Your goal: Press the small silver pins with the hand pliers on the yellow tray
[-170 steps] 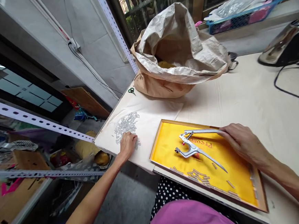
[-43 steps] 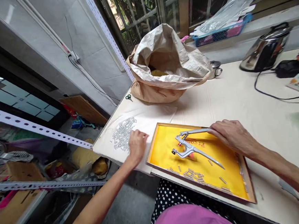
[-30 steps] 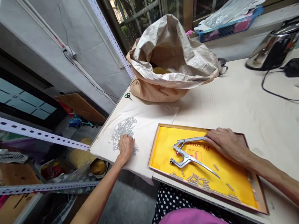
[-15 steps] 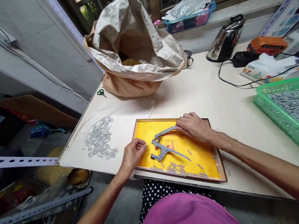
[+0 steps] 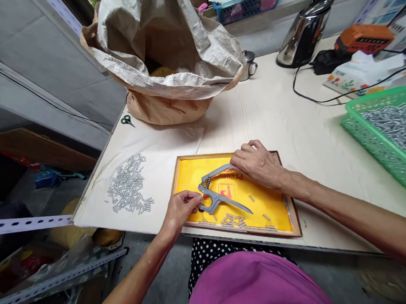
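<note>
A yellow-lined wooden tray (image 5: pixel 291 218) lies at the table's near edge with metal pliers (image 5: pixel 216 200) on it. My right hand (image 5: pixel 258 164) rests closed on the pliers' upper handle. My left hand (image 5: pixel 180 208) is pinched at the pliers' jaws, holding a small metal piece too tiny to name. Several short metal pins (image 5: pixel 234 220) lie along the tray's front. A heap of the same pins (image 5: pixel 127 190) sits on a white cloth (image 5: pixel 168 142) left of the tray.
A big crumpled paper sack (image 5: pixel 165 50) stands at the back left with small green scissors (image 5: pixel 127 120) beside it. A green basket (image 5: pixel 373 137) of metal pins is at the right. A kettle (image 5: pixel 302 33), black cable (image 5: pixel 319 100) and boxes lie behind.
My left hand left the pin heap on the cloth and came right to the pliers' jaws, fingers pinched. My right hand stayed on the upper handle. The view swung to the right.
</note>
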The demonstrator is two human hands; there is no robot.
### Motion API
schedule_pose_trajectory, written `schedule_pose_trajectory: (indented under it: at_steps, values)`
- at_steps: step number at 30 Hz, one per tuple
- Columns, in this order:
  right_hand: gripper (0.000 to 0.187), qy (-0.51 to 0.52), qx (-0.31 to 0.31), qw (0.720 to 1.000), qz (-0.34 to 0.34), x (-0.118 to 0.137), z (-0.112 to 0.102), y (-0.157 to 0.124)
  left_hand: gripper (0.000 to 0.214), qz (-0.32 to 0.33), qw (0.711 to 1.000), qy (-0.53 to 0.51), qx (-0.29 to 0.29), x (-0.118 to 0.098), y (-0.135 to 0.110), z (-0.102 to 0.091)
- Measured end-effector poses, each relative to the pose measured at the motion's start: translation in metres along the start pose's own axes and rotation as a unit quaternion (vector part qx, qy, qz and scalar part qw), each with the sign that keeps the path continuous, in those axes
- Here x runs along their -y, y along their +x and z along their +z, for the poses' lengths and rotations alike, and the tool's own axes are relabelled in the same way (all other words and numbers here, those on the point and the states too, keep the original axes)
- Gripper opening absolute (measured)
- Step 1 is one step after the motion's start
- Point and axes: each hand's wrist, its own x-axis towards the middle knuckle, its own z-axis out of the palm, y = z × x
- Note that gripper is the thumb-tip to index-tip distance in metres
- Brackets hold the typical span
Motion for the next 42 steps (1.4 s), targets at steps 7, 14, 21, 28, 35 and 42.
schedule_pose_trajectory:
  at_steps: [7,14,21,28,35,42]
  values:
    - [0.045,-0.011,0.01,1.0,0.002,0.0,-0.003,-0.001,0.027,0.001,0.997,0.076,-0.004,0.008,0.004,0.001]
    - [0.041,-0.004,-0.003,1.0,0.001,0.004,-0.005,0.0,0.013,-0.075,0.99,0.123,0.008,0.001,-0.001,0.007]
    - [0.034,-0.002,0.018,0.998,0.056,0.03,-0.013,-0.008,0.009,-0.062,0.991,0.119,0.005,0.002,-0.006,0.007]
    - [0.089,0.062,0.078,0.989,0.11,0.069,-0.018,-0.035,0.012,-0.013,0.991,0.13,0.015,0.012,-0.012,0.001]
    - [0.103,0.044,0.096,0.987,0.119,0.084,-0.014,-0.054,0.014,0.018,0.988,0.154,0.023,0.014,-0.012,0.0]
    - [0.084,0.06,0.1,0.982,0.148,0.097,-0.014,-0.056,0.014,0.042,0.982,0.183,0.014,0.018,-0.014,0.0]
